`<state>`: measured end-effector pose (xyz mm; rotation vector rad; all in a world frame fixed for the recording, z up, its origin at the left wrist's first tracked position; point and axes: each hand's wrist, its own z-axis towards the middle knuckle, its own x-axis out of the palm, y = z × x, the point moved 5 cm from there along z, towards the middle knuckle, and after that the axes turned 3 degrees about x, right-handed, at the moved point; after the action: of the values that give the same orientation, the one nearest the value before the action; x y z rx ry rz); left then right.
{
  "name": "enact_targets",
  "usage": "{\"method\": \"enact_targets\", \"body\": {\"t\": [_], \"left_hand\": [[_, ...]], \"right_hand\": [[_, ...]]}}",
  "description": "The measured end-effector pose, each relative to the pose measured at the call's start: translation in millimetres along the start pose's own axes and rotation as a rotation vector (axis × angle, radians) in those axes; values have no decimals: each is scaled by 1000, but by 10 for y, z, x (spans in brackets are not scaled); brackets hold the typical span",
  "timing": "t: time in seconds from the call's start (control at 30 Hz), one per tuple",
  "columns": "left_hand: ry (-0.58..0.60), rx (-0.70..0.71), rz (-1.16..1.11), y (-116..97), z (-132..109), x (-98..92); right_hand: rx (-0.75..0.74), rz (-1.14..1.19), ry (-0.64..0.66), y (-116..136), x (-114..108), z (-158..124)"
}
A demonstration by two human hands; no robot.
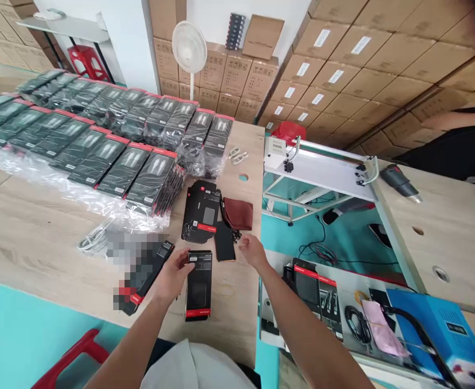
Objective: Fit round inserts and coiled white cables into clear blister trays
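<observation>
A black and red box (199,289) lies on the wooden table (237,302) in front of me. My left hand (175,275) holds its upper left edge between thumb and fingers. Over by a small heap of black pieces (236,235), my right hand (250,249) has its fingers pressed together; what they hold, if anything, is too small to name. Left of that heap lies a flat black rectangular piece (225,242). Behind it is a stack of flat black box sleeves (201,210), with a dark red pouch (237,214) beside it.
Rows of plastic-wrapped black boxes (148,175) fill the table's left and back. Another box (150,281) lies left of my left hand, near a coiled white cable (95,236). A lower surface at right carries boxes, cables and a blue machine (440,329). A person's arm (456,120) shows far right.
</observation>
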<state>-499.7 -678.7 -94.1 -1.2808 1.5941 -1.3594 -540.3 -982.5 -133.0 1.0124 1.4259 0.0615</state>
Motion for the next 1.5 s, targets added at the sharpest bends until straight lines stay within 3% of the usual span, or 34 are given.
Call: {"method": "enact_targets", "body": {"t": [0.17,0.33,0.4,0.53,0.63,0.73,0.87,0.93,1.0,1.1,1.17,1.23,1.3,1.33,1.4,1.5], "left_hand": [[110,-73,196,294,139,43],[37,80,626,233,-238,-39],[-4,88,791,242,-431,82],[-16,-32,1070,394,-686,435],[23,-19,1152,345,-777,514],[15,159,1189,-3,-857,304],[-149,337,1255,-529,-785,-352],[-177,304,1304,-620,-620,-670],[-140,243,1356,-613,-465,-860],[-155,301,1397,-595,-436,-850],[-128,422,1314,-552,-529,-660],[29,433,1125,-388,-595,-415],[181,259,911,-105,-565,-244],[199,148,828,47,-514,-214],[129,15,724,286,-364,-256],[-2,22,647,450,-136,-420]], "right_hand": [[-89,-48,82,50,197,-104],[-163,-122,50,73,235,-153],[-189,-181,14,117,211,-149],[-206,-227,12,199,189,-89],[-206,-234,28,223,183,-23],[-190,-251,72,203,181,-14],[-175,-188,68,181,133,-104],[-164,-144,60,176,119,-124],[-143,-96,46,163,105,-114],[-99,-3,26,114,86,-102],[-60,74,12,73,80,-137],[-17,158,3,48,89,-212],[26,246,9,59,116,-304],[44,289,20,79,138,-348],[68,363,57,142,195,-424],[93,415,120,256,312,-535]]}}
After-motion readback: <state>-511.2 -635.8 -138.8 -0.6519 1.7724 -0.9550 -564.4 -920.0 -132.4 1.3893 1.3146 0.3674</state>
